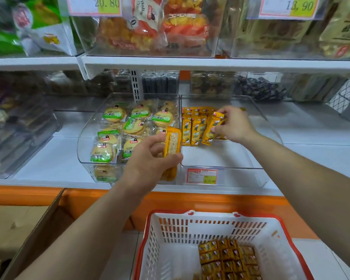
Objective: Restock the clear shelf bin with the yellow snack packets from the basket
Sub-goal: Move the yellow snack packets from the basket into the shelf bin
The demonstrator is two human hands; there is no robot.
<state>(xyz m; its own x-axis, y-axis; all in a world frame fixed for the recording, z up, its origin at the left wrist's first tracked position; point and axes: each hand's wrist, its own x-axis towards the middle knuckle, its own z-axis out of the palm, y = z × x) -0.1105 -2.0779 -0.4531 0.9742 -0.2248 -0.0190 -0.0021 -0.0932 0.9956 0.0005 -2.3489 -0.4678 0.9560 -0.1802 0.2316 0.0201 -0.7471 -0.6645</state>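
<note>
A yellow packet (214, 126) is pinched by the right hand (233, 125) inside the clear bin (259, 126); several packets (171, 145) are gripped by the left hand (152, 158).

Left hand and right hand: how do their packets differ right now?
Left hand grips several yellow packets, printed backs showing, short of the row. Right hand pinches one packet, cartoon front up, set against the row in the clear bin. Both hold the same yellow snacks.

White store shelves (210, 63), orange base trim (210, 201), cardboard box (18, 225) at left, pale tiled floor (125, 255)
</note>
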